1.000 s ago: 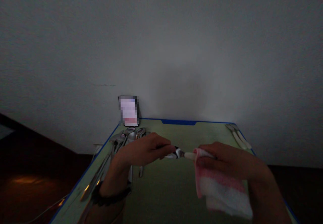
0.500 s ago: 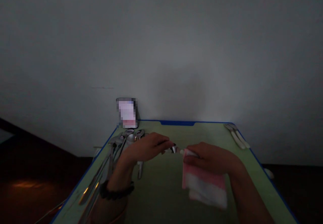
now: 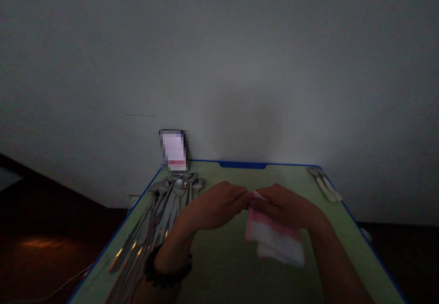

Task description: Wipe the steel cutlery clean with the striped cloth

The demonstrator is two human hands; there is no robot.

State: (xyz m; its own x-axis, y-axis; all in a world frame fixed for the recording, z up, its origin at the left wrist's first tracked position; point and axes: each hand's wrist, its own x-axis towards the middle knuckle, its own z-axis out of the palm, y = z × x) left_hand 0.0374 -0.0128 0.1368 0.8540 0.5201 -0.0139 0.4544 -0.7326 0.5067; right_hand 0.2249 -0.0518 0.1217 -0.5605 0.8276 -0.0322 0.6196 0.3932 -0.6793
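Green tabletop [image 3: 222, 258]: right hand [image 3: 286, 207] clasps pink-white cloth [image 3: 276, 236], left hand [image 3: 217, 205] beside (grip unclear).

Lighting dim overall. Plain grey wall [image 3: 308, 66] beyond the left hand [image 3: 221, 205] and right hand [image 3: 283, 205]; soft shadow [image 3: 247, 121] on it above them, thin dark mark [image 3: 140, 115] up and left of the left hand. Table [image 3: 219, 267] beneath both: pale green top, blue edging. Floor [image 3: 37, 272] dark, warm orange patch of light [image 3: 44, 243] left of left hand; near black right of right hand.
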